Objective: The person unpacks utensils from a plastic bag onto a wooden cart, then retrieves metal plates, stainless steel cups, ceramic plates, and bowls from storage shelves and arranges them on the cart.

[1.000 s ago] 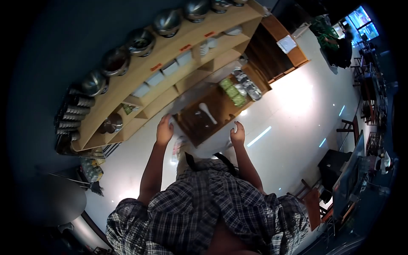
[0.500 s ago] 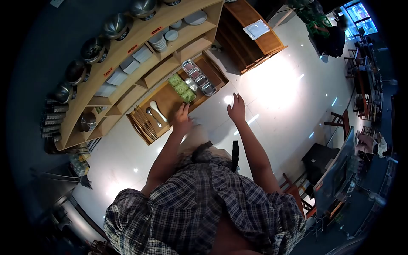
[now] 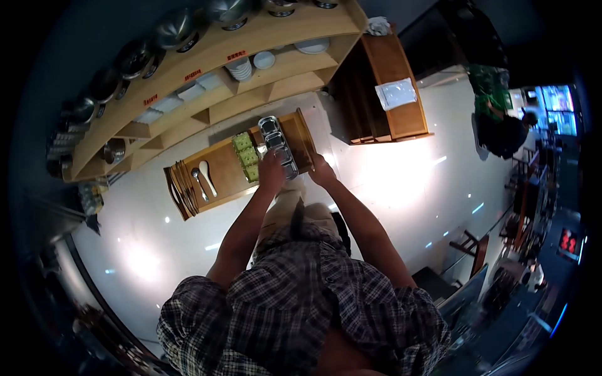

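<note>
Below me lies a long wooden tray (image 3: 224,168) with raised ends. Its right end is gripped by my right hand (image 3: 322,172), fingers curled over the edge. My left hand (image 3: 271,172) reaches over the tray and covers part of a row of metal containers (image 3: 269,125); whether it grasps them or only touches them is unclear. Left of that hand, green square dishes (image 3: 245,155) stand in a row, with a small pale item partly hidden beside them. Farther left lie a white spoon (image 3: 207,178), a metal spoon (image 3: 199,184) and several thin dark sticks (image 3: 182,189).
A long wooden shelf unit (image 3: 219,103) beyond the tray holds stacked white bowls (image 3: 239,69) and metal bowls (image 3: 175,30). A brown cabinet (image 3: 401,122) stands right, with a white sheet (image 3: 396,94) on top. Another person (image 3: 501,131) is at far right, near chairs (image 3: 469,250).
Both hands have come forward: the left onto the metal containers, the right from mid-air onto the tray's end. My view has shifted, and the gap between tray and shelf looks wider.
</note>
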### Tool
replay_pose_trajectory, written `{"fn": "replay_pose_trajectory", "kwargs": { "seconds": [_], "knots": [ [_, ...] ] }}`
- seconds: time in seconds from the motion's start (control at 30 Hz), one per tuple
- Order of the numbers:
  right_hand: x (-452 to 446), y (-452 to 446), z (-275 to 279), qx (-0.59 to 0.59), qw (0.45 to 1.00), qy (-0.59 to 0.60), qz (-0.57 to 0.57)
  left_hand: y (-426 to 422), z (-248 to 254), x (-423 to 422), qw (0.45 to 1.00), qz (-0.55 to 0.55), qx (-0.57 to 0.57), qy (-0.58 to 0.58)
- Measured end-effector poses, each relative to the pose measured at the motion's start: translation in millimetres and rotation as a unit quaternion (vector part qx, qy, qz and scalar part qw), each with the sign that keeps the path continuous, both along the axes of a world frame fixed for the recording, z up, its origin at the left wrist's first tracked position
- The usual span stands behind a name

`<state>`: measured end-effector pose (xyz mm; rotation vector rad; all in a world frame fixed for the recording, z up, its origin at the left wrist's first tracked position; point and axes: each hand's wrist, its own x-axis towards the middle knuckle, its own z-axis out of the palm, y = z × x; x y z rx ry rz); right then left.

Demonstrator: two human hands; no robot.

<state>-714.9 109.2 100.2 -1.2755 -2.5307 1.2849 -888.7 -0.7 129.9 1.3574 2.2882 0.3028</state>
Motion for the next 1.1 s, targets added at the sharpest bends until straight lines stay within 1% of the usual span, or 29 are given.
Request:
{"fn": "replay_pose_trajectory", "kwargs": {
  "seconds": [0.03,0.07,0.1,0.13,0.17,0.2,0.23,0.27,0.33,0.37,0.4,0.43,0.47,0.53,0.57,0.6,0.63,0.67,0.7,0.73,0.8,0.83,0.9,1.03,1.07,1.1],
  "knots": [
    [2.0,11.7,0.1,-0.038,0.999,-0.025,0.025,8.6,0.0,9.0,1.0,-0.013,0.004,-0.006],
    [1.5,23.6,-0.5,-0.076,0.995,-0.05,0.049,16.7,0.3,19.3,1.0,0.001,-0.002,-0.005],
    [1.2,34.6,-26.1,-0.101,0.99,-0.063,0.076,28.5,2.4,29.8,1.0,0.012,-0.004,0.006],
    [-2.8,46.0,-24.7,-0.099,0.989,-0.062,0.091,42.7,0.7,38.0,1.0,0.025,-0.002,0.017],
    [-5.2,53.9,-23.6,-0.063,0.992,-0.059,0.092,51.0,-0.3,46.9,0.998,0.018,-0.004,0.054],
    [-7.0,60.4,-24.5,-0.028,0.994,-0.057,0.094,61.0,-4.9,56.6,0.998,0.032,-0.006,0.054],
    [-13.8,71.3,-27.3,-0.011,0.99,-0.09,0.112,76.1,-11.2,64.3,0.998,0.044,-0.026,0.035],
    [-19.2,81.7,-31.0,-0.011,0.988,-0.091,0.128,87.0,-17.4,73.0,0.997,0.057,-0.048,0.012],
    [-33.4,108.5,-24.6,0.005,0.974,-0.101,0.203,107.9,-49.8,88.2,0.995,0.076,-0.061,0.021],
    [-39.9,120.2,-23.4,0.023,0.967,-0.071,0.242,114.0,-67.4,97.2,0.99,0.075,-0.107,0.05],
    [-46.5,130.8,-34.8,0.025,0.963,-0.07,0.261,123.9,-82.1,101.6,0.983,0.076,-0.149,0.081],
    [-51.6,139.8,-50.1,0.107,0.941,-0.034,0.319,130.9,-87.2,106.8,0.972,0.114,-0.183,0.096],
    [-49.6,141.7,-63.2,0.179,0.91,0.004,0.373,131.9,-91.3,113.2,0.968,0.133,-0.191,0.089],
    [-59.1,154.7,-74.1,0.182,0.893,0.027,0.41,137.8,-96.8,114.7,0.962,0.144,-0.184,0.139],
    [-58.3,156.4,-78.3,0.203,0.89,0.043,0.405,137.9,-92.6,118.3,0.967,0.168,-0.15,0.118],
    [-59.4,156.9,-81.3,0.224,0.888,0.06,0.397,138.2,-93.1,119.5,0.963,0.184,-0.157,0.117],
    [-59.1,156.2,-82.8,0.218,0.883,0.065,0.41,137.5,-95.7,121.7,0.963,0.184,-0.144,0.132],
    [-57.6,153.6,-83.5,0.201,0.893,0.054,0.4,135.1,-97.5,124.3,0.963,0.181,-0.132,0.149],
    [-58.5,152.1,-85.7,0.187,0.901,0.042,0.389,136.7,-92.6,123.9,0.967,0.201,-0.134,0.081],
    [-59.1,150.1,-87.0,0.185,0.898,0.046,0.397,136.4,-92.8,123.8,0.965,0.211,-0.137,0.081],
    [-59.7,147.6,-87.8,0.212,0.892,0.05,0.395,137.5,-93.4,124.7,0.956,0.191,-0.195,0.109],
    [-61.1,148.4,-87.5,0.212,0.888,0.054,0.404,137.7,-96.9,124.8,0.953,0.201,-0.197,0.108],
    [-60.3,148.0,-91.4,0.186,0.888,0.038,0.419,134.6,-102.8,126.9,0.953,0.22,-0.172,0.119],
    [-67.4,143.8,-102.3,0.177,0.889,0.068,0.417,128.1,-110.9,125.5,0.951,0.243,-0.146,0.126],
    [-69.4,141.0,-105.6,0.147,0.892,0.06,0.424,121.6,-115.2,121.1,0.951,0.238,-0.167,0.107],
    [-68.7,138.5,-111.4,0.118,0.894,0.053,0.43,118.3,-123.3,122.0,0.95,0.254,-0.145,0.107]
  ]
}}
